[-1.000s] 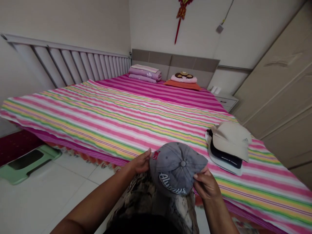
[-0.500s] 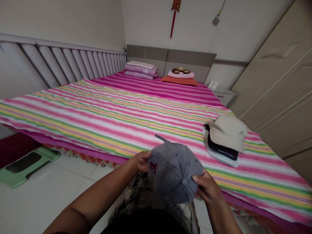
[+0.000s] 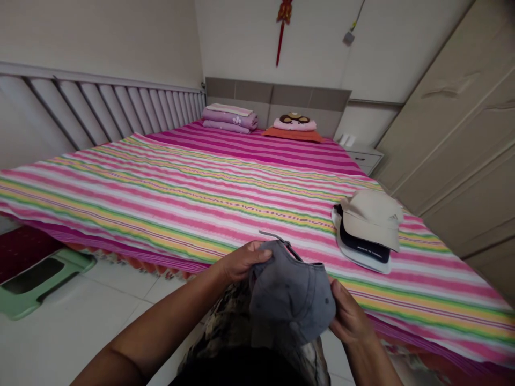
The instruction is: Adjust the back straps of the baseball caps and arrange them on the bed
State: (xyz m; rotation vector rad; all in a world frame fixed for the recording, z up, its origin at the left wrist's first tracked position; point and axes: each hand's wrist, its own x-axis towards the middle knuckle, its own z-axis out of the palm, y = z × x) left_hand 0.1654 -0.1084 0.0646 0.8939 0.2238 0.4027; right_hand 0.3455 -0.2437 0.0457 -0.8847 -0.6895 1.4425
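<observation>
Both hands hold a faded grey baseball cap (image 3: 292,303) above the near edge of the bed, with its back strap (image 3: 279,240) sticking up at the far side. My left hand (image 3: 244,261) grips the cap's upper left edge. My right hand (image 3: 349,317) holds its lower right side. To the right, on the striped bedsheet (image 3: 201,198), lies a stack of caps: a beige cap (image 3: 370,217) on a navy cap (image 3: 364,245), with a white brim (image 3: 354,255) beneath. Neither hand touches the stack.
Folded lilac bedding (image 3: 229,118) and a pink pillow (image 3: 294,125) lie at the bed's far end. A cream wardrobe (image 3: 446,134) stands at right, a slatted rail (image 3: 104,110) runs along the left, and a green stool (image 3: 36,284) sits on the tiled floor.
The grey cap has rotated in my hands, bringing its strap and back opening toward the top and hiding the red emblem. My left hand has shifted onto the cap's upper edge.
</observation>
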